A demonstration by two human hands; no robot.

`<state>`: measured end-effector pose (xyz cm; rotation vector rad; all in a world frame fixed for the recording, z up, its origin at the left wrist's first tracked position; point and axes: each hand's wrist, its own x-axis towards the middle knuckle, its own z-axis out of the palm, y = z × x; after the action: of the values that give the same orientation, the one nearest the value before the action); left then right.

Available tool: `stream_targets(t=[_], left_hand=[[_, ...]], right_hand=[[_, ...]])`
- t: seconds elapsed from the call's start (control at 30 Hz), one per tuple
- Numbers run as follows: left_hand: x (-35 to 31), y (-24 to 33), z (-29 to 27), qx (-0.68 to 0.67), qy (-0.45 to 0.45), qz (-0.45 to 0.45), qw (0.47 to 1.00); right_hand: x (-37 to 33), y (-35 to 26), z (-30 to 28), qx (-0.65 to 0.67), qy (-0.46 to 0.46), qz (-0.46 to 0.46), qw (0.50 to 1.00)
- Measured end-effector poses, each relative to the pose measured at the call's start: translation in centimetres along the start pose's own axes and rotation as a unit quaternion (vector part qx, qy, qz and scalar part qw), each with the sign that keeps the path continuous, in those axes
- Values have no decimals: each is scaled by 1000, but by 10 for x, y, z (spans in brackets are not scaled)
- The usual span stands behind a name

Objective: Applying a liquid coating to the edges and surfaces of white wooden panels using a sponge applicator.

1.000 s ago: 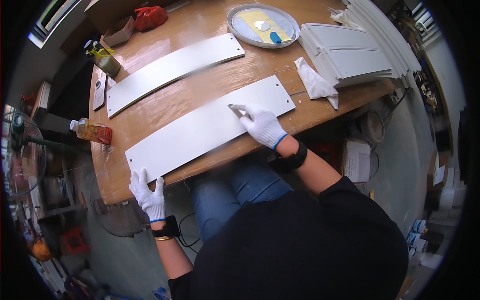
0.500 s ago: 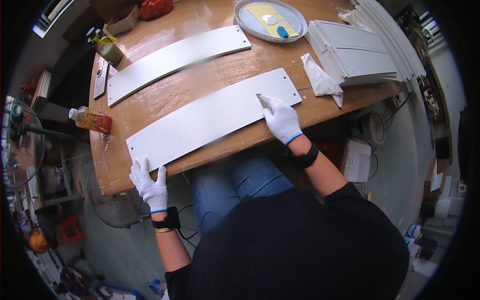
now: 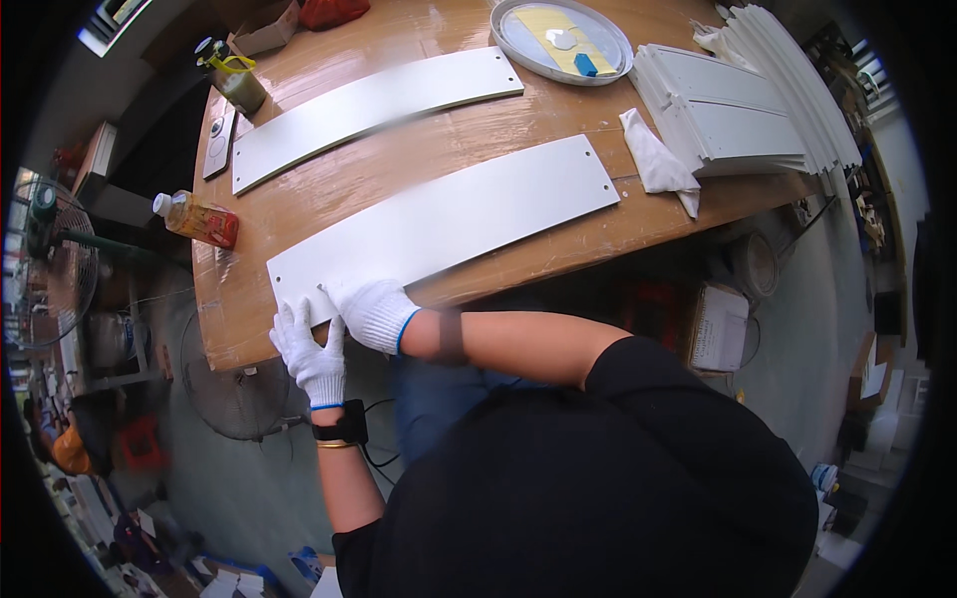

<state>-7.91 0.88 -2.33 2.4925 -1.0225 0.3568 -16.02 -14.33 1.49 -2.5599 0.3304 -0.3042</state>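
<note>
A long white panel [image 3: 469, 209] with holes at its ends lies along the near edge of the wooden table [image 3: 419, 149]. Both my hands wear white gloves and meet at its left end. My right hand [image 3: 374, 311] reaches across my body and rests curled on the panel's near left edge; whether it holds anything is hidden. Beside it, my left hand [image 3: 311, 351] has its fingers spread, touching the panel's left corner at the table edge. A second white panel [image 3: 369, 100] lies farther back.
A round metal tray [image 3: 506, 45] with a yellow sheet sits at the back. At the right are a stack of white panels [image 3: 738, 110] and a white cloth [image 3: 653, 159]. A bottle [image 3: 199, 219] and a green jar [image 3: 234, 85] stand left. A fan [image 3: 239, 394] is below.
My right hand has slid along the near panel from its right end to its left end, next to my left hand. My left hand has stayed at the left corner.
</note>
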Motion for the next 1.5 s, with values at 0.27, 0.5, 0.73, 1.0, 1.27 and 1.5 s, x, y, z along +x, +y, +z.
stream_targets(t=[0.27, 0.5, 0.73, 1.0, 1.27, 1.5], left_hand=[[0, 8, -5, -24, 2, -14, 1000], [2, 10, -5, -28, 13, -7, 1000], [0, 9, -9, -31, 20, -21, 999], [0, 8, -8, -29, 28, -12, 999], [0, 8, -4, -47, 29, -8, 998], [3, 9, -7, -32, 34, -1, 999]], right_hand=[[-25, 97, -67, -213, -11, 113, 970], [-75, 222, -128, -98, 181, 233, 950], [-15, 134, -107, -95, -7, 302, 949], [66, 43, -20, -63, -74, 129, 987], [36, 103, -52, -42, 44, 135, 989], [-48, 218, -146, -55, 146, 296, 943]])
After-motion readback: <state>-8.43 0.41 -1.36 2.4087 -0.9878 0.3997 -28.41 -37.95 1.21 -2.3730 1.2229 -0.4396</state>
